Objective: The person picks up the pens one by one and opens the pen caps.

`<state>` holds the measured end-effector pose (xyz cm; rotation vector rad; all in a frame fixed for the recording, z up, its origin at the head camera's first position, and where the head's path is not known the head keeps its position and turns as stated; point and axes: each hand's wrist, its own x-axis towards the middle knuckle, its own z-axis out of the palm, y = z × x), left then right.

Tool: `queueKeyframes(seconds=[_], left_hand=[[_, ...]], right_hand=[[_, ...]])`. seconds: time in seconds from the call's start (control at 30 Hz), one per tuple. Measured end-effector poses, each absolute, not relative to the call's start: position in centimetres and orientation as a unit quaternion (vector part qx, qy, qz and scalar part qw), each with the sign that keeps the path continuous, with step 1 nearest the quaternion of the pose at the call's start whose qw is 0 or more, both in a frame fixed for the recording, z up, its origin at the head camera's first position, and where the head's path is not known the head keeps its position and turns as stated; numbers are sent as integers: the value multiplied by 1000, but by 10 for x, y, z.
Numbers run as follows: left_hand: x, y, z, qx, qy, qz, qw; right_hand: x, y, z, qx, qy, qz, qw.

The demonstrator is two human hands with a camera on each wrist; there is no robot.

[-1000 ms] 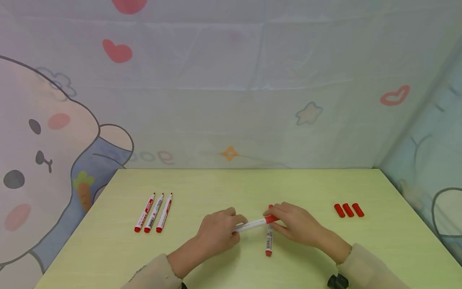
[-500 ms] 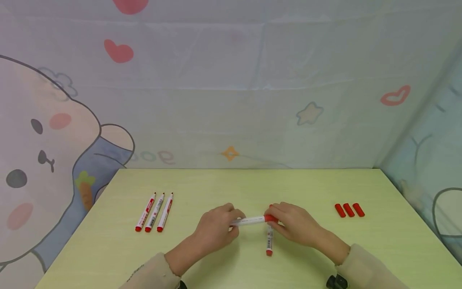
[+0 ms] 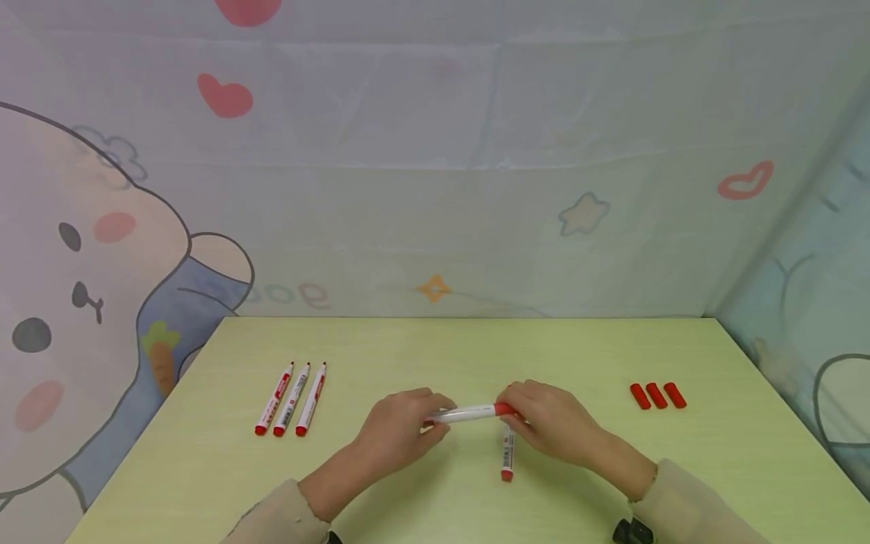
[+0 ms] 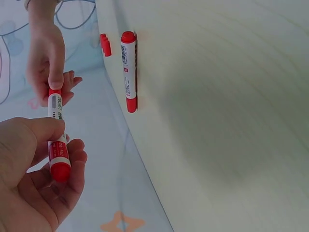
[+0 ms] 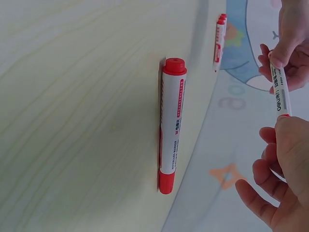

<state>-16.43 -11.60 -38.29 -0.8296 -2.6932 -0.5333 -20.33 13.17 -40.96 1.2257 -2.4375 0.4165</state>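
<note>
Held nearly level above the table is a white whiteboard marker with a red cap. My left hand grips the rear of its barrel between thumb and fingers; the red end plug shows in the left wrist view. My right hand pinches the red cap, partly hiding it. In the right wrist view the white barrel runs between both hands. Below the right hand, a second capped marker lies on the table, its cap end hidden in the head view.
Three uncapped red-tipped markers lie side by side at the left of the pale table. Three loose red caps lie in a row at the right. A printed cloth hangs behind the table.
My left hand has shifted slightly left, and the held marker has turned closer to level, showing less of its cap. The right hand has stayed nearly in place.
</note>
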Motion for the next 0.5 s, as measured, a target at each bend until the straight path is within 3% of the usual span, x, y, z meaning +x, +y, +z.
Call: queueKeyframes(seconds=[0.5], left_hand=[[-163, -119, -376, -289, -919, -198, 179]], right_hand=[[-199, 125, -409, 402, -878, 124, 230]])
